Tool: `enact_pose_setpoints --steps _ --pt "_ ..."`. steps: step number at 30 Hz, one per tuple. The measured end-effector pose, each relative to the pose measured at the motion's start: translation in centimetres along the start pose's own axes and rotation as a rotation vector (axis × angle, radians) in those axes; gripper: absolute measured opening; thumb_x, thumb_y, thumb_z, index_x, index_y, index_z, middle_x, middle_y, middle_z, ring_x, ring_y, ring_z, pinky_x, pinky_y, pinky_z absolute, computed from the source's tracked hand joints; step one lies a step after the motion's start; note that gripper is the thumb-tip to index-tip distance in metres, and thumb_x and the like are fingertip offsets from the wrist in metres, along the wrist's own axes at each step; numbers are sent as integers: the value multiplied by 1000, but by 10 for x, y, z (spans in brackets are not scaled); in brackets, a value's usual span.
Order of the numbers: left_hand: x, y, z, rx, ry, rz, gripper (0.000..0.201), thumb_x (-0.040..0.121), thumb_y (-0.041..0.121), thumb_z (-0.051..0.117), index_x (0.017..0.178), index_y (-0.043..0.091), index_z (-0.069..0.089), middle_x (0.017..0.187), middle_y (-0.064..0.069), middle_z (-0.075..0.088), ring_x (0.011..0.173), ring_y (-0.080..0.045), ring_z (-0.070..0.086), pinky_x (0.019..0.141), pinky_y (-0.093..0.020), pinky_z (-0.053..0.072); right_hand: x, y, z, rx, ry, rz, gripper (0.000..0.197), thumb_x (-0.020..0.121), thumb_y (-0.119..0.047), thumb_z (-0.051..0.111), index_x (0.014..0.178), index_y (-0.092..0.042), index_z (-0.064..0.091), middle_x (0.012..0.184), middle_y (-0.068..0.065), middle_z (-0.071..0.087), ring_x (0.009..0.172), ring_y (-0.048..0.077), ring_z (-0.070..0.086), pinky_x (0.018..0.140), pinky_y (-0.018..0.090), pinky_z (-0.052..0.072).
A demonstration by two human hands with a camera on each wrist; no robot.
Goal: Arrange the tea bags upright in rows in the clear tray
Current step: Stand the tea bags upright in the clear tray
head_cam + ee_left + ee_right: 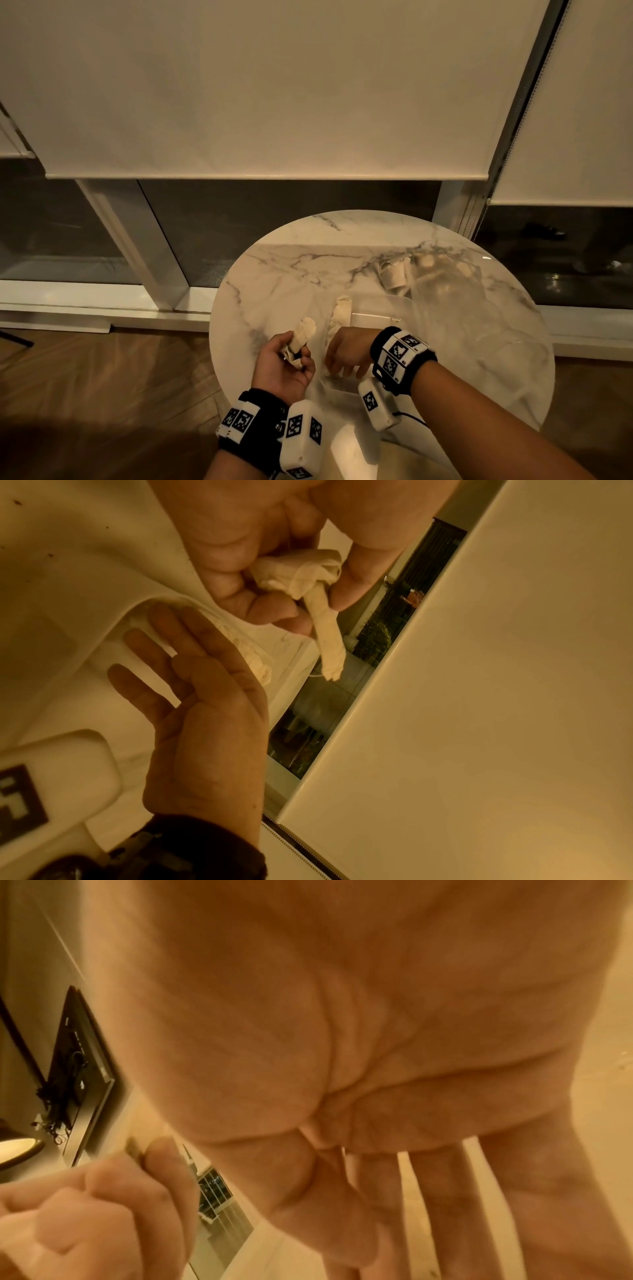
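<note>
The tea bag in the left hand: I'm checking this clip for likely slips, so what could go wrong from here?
1. The left hand pinches the tea bag at its bunched end only; the long loose end could flop rather than stand upright.
2. The right hand lies open in the clear tray, so it may knock the tea bag standing by its fingers.

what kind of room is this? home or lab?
Probably a home or apartment living area, not a lab: a round marble table stands by floor-level windows with roller blinds, on wood flooring.
</note>
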State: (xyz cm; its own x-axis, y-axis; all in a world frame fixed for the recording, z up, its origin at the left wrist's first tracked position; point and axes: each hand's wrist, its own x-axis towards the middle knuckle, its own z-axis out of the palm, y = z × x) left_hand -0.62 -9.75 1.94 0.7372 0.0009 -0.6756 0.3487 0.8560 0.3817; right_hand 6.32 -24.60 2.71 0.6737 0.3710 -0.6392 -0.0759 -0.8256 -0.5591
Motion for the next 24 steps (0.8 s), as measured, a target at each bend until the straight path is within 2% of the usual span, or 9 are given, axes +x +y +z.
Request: enact_pose_setpoints --steps 2,4,7,10,12,14,17,21,24 --pt "-1 1 0 0 -1 4 13 85 17 60 90 5 58 65 -7 53 52 -17 52 43 -21 43 -2 0 -1 -15 6 -11 34 89 -8 59 121 -1 66 94 7 68 81 21 66 87 42 57" --pt "-2 1 0 -2 -2 7 13 85 17 60 91 5 58 66 -7 53 53 -17 51 43 -22 43 -6 -1 -4 -4 -1 -24 33 91 -10 57 121 -3 66 95 5 68 87 23 70 88 41 58" --pt "-4 0 1 6 -11 5 12 85 16 60 90 5 58 64 -7 54 52 -17 52 44 -21 43 -17 0 -14 58 2 -87 28 94 -11 53 118 -13 68 100 2 72 97 21 71 79 32 57" --pt "-7 -3 6 34 -26 1 12 89 16 59 89 4 61 60 -7 56 48 -16 53 43 -20 43 -30 0 -23 286 108 -238 22 91 -9 58 109 -16 70 99 2 75 88 15 70 70 27 55" --pt "-9 -5 9 40 -44 4 13 90 15 60 89 3 63 61 -9 60 48 -16 55 44 -20 46 -40 0 -25 510 144 -314 20 93 -8 57 108 -8 70 94 7 75 82 17 69 67 29 55" --pt "-11 -7 12 38 -58 12 11 90 13 62 89 2 64 64 -11 65 50 -16 59 46 -20 50 -48 0 -24 645 162 -359 21 96 -16 60 109 -1 69 92 10 73 83 22 70 68 34 56" --pt "-13 -10 15 54 -74 25 8 89 11 65 89 4 66 71 -12 68 57 -17 62 50 -21 54 -53 1 -21 648 231 -414 33 91 -29 71 102 2 71 86 11 72 82 24 72 66 34 59" --pt "-15 -14 17 76 -70 36 7 88 11 66 90 4 66 72 -12 67 62 -18 62 52 -22 55 -53 3 -19 652 322 -432 14 89 -13 74 91 1 71 78 12 72 71 22 70 60 33 57" --pt "-17 -14 17 93 -67 41 7 88 11 67 88 4 66 71 -11 66 63 -18 61 52 -22 55 -54 4 -20 641 345 -443 10 89 -11 72 88 -1 71 77 11 72 71 22 69 60 34 56"
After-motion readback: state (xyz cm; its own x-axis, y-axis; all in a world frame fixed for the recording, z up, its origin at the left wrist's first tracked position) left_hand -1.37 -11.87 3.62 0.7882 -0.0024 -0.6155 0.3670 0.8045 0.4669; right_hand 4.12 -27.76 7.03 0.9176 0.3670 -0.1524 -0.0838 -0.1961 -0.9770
